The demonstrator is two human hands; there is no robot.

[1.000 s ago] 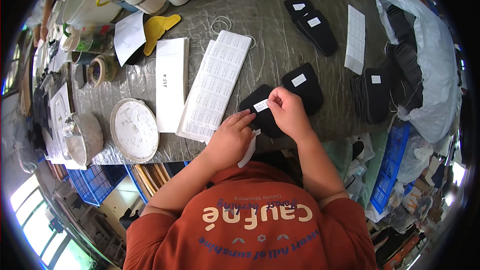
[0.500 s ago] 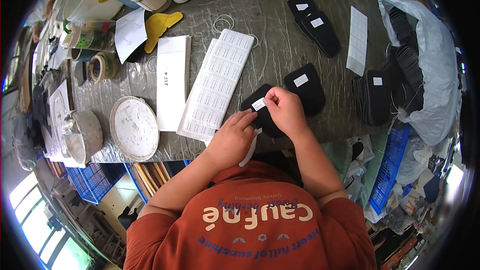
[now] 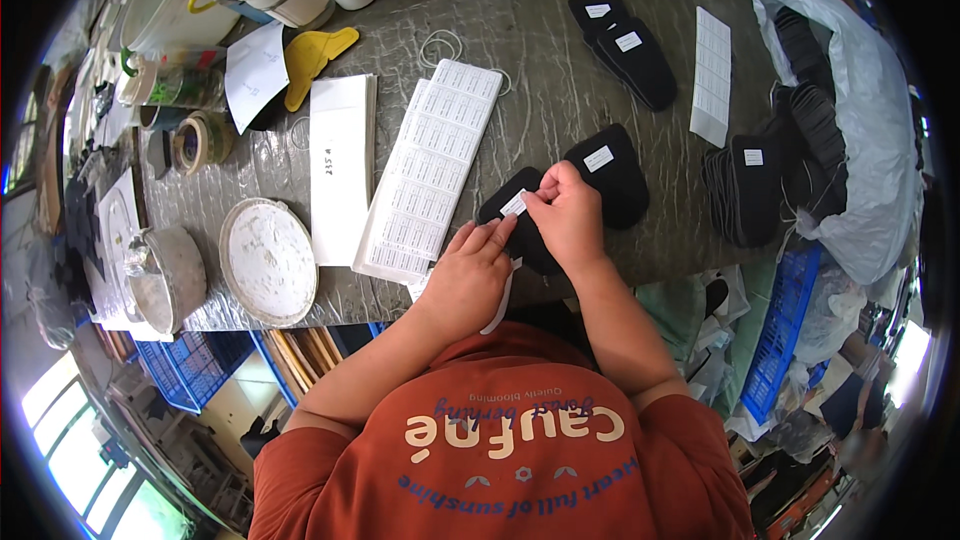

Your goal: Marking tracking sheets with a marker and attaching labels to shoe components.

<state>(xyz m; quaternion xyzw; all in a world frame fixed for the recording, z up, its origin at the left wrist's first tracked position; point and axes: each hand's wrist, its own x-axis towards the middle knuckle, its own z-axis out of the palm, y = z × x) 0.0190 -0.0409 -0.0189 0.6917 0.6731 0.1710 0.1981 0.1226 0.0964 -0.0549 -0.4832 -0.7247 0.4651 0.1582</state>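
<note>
Directly before me lies a black insole-shaped pad (image 3: 532, 248) with a small white label (image 3: 514, 204) near its upper end. My right hand (image 3: 568, 220) is closed in a pinch at the label's right end. The fingers of my left hand (image 3: 470, 265) lie stretched out over the pad's left side, tips just below the label. Another labelled black pad (image 3: 622, 185) rests beside my right hand. To the left of both hands are stacked white label sheets (image 3: 432, 165). A narrow white strip (image 3: 500, 305) hangs below my left hand, partly hidden.
Labelled pads (image 3: 640, 65) lie farther back, near a single label sheet (image 3: 711, 75). At right, a pad stack (image 3: 748, 190) stands by a white plastic bag (image 3: 870, 130) of black pads. Leftward are a white card stack (image 3: 340, 170), a round lid (image 3: 267, 262) and tape rolls (image 3: 203, 142).
My right hand has shifted slightly and its wrist has turned a little more upright at the label. My left fingertips remain beside it. The whole view has moved slightly.
</note>
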